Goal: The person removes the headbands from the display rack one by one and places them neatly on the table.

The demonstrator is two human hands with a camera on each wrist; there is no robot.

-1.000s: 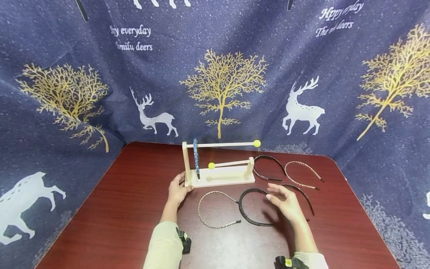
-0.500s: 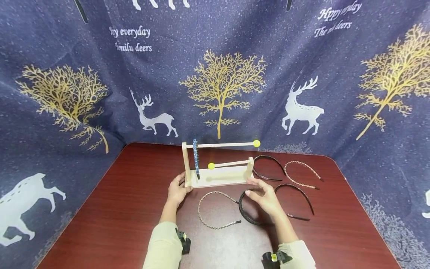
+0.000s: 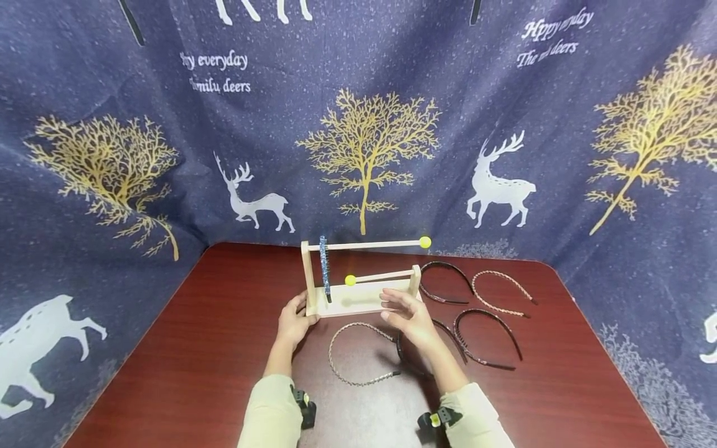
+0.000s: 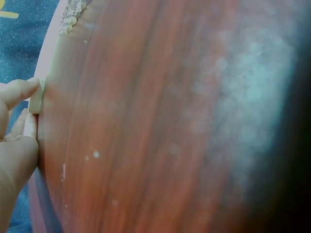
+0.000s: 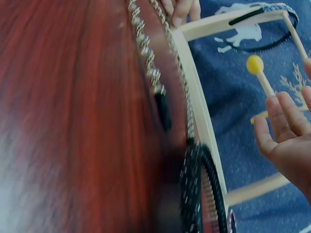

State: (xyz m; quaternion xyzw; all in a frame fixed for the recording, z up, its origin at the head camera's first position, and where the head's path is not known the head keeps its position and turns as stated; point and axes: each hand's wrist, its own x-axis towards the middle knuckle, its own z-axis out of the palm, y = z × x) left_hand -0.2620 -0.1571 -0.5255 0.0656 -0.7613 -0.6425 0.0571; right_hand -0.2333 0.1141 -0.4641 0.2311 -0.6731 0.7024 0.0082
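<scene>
My left hand [image 3: 294, 320] grips the left end of a pale wooden headband stand [image 3: 355, 305], thumb in front and fingers behind the base corner, as the left wrist view also shows. Around the stand's upper bar hangs a blue glittery headband [image 3: 324, 267], near the left post. The right hand [image 3: 411, 317] holds nothing; its fingers are spread and slightly bent in front of the base's right part. In the right wrist view that hand [image 5: 291, 141] appears beside the lower bar with its yellow ball end [image 5: 254, 64]. A black headband [image 3: 401, 354] lies partly hidden under the right forearm.
A beaded headband [image 3: 330, 354] lies in front of the stand. To the right lie a black headband [image 3: 518, 345], another dark one [image 3: 467, 280] farther back and a braided beige one [image 3: 504, 272]. A deer-print cloth [image 3: 358, 155] hangs behind the table.
My right hand has moved left from over the black headbands to in front of the stand's base. The left hand stays on the stand's left end. The head view has tilted slightly up.
</scene>
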